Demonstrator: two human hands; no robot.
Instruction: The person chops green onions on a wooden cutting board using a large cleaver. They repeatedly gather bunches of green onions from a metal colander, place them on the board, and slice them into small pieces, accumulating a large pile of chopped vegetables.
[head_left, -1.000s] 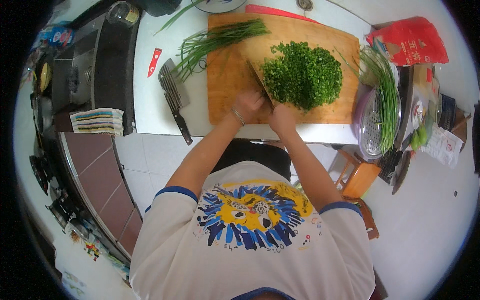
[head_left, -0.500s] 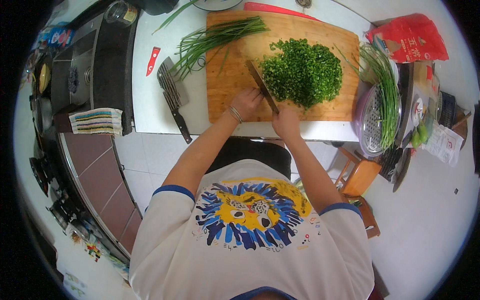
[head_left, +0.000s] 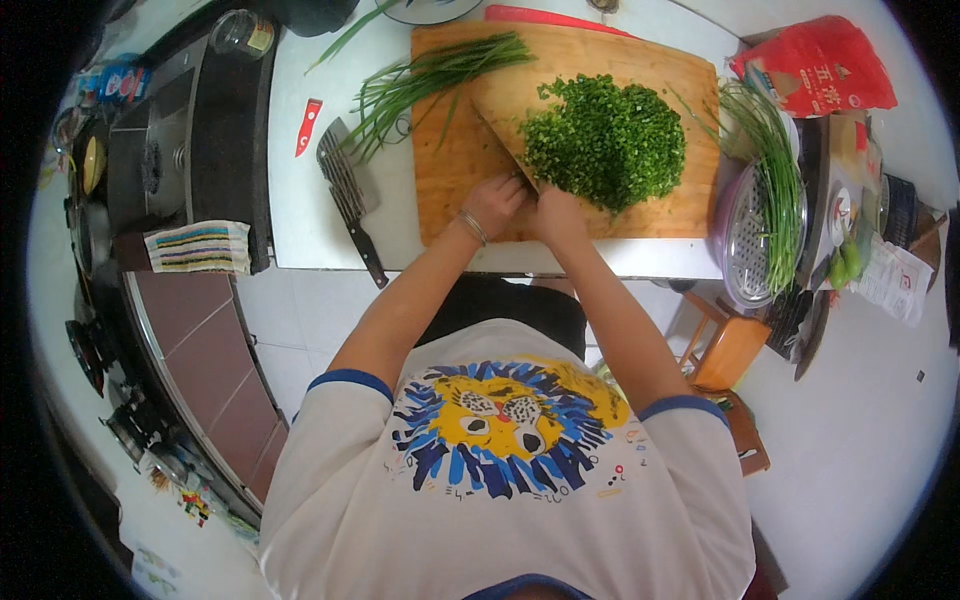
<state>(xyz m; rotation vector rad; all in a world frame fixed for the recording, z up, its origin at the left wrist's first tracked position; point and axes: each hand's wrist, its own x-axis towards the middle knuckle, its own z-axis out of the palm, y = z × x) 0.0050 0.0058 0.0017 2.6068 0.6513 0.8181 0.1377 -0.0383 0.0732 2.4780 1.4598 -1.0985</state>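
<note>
My right hand (head_left: 560,215) is closed round the handle end of a kitchen knife (head_left: 505,145), whose dark blade slants up and left over the wooden cutting board (head_left: 440,190). Close against the blade's left side, my left hand (head_left: 495,205) has its fingers curled; whatever they pinch is hidden. Right of the knife lies a broad heap of finely chopped green chives (head_left: 610,145). A bundle of uncut chives (head_left: 440,75) rests across the board's upper left corner, with ends hanging over onto the white counter.
A slotted cleaver (head_left: 345,190) and a small red-handled tool (head_left: 307,127) lie left of the board. At the right stands a purple-rimmed colander (head_left: 745,255) with long chives (head_left: 775,200) over it. Beyond it is a red bag (head_left: 820,70). The counter's front edge (head_left: 640,275) is near me.
The knife and my right hand have shifted up and left, closer to my left hand. The blade now reaches farther left. My left hand has barely moved.
</note>
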